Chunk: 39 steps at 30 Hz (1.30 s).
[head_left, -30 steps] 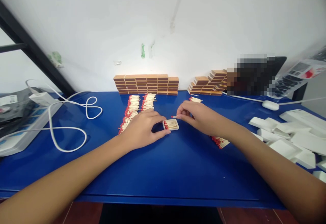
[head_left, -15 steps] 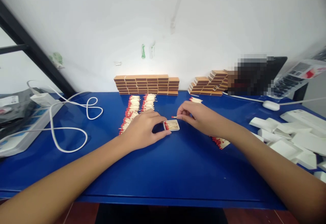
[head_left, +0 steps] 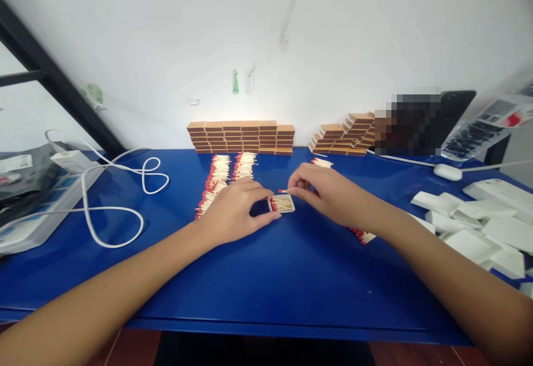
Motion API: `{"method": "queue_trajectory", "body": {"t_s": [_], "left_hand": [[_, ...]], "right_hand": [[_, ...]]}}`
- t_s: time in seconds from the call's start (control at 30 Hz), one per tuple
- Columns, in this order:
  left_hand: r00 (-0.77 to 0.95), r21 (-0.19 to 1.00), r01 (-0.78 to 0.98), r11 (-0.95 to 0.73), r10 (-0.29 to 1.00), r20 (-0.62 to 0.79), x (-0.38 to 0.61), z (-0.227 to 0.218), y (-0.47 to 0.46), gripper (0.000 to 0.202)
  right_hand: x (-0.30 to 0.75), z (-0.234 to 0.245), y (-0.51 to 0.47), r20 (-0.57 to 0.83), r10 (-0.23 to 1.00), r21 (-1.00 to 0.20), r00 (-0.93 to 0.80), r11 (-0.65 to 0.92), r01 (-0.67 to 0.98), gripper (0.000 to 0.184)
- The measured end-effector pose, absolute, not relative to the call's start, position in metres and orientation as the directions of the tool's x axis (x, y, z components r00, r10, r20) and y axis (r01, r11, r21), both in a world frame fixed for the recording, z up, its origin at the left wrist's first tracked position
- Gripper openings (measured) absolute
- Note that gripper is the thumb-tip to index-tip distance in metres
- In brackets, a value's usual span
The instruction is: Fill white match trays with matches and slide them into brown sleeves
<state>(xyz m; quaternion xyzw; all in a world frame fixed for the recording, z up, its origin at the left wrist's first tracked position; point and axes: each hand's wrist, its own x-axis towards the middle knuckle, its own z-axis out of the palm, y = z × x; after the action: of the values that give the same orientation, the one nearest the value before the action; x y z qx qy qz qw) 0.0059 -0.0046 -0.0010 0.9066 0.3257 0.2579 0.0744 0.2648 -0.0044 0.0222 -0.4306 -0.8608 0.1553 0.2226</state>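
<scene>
A white matchbox tray lies on the blue table, with several red-tipped matches inside, heads to the left. My left hand has its thumb and index finger around the tray's left end, gripping it. Just above the tray's right side, my right hand pinches a single match, its red head pointing left. Rows of loose matches lie behind and partly under my left hand. Another bunch of matches is partly hidden by my right forearm, and more matches show behind my right hand.
Stacked matchboxes stand against the wall, with a second, stepped stack to the right. Empty white trays are heaped at the right. White cables and a power strip occupy the left side.
My right hand has shifted very slightly left with the match, which now sits a little nearer the tray's middle. My left hand stays on the tray.
</scene>
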Motion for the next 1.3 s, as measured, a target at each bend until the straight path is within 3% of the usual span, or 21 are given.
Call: {"method": "queue_trajectory", "body": {"t_s": [0.5,0.73,0.87,0.93,1.3], "left_hand": [[0.657,0.299,0.557,-0.775,0.632,0.411,0.006,-0.002,-0.004,0.030],[0.661,0.296,0.545,-0.784,0.619,0.424,0.005,-0.003,-0.003,0.032],[0.664,0.300,0.543,-0.785,0.619,0.418,0.005,-0.002,-0.002,0.031],[0.661,0.302,0.553,-0.777,0.629,0.409,0.005,-0.001,-0.002,0.031],[0.663,0.283,0.561,-0.778,0.627,0.410,0.004,-0.003,-0.001,0.034]], "right_hand": [[0.255,0.023,-0.012,0.132,0.812,-0.510,-0.569,0.548,0.663,0.022],[0.302,0.025,0.028,0.281,0.890,-0.366,-0.358,0.444,0.818,0.017],[0.332,0.011,0.049,0.293,0.888,-0.179,-0.355,0.415,0.892,0.022],[0.340,0.004,0.055,0.283,0.889,-0.148,-0.360,0.412,0.899,0.022],[0.335,0.001,0.056,0.204,0.917,-0.254,-0.342,0.387,0.887,0.017]]}}
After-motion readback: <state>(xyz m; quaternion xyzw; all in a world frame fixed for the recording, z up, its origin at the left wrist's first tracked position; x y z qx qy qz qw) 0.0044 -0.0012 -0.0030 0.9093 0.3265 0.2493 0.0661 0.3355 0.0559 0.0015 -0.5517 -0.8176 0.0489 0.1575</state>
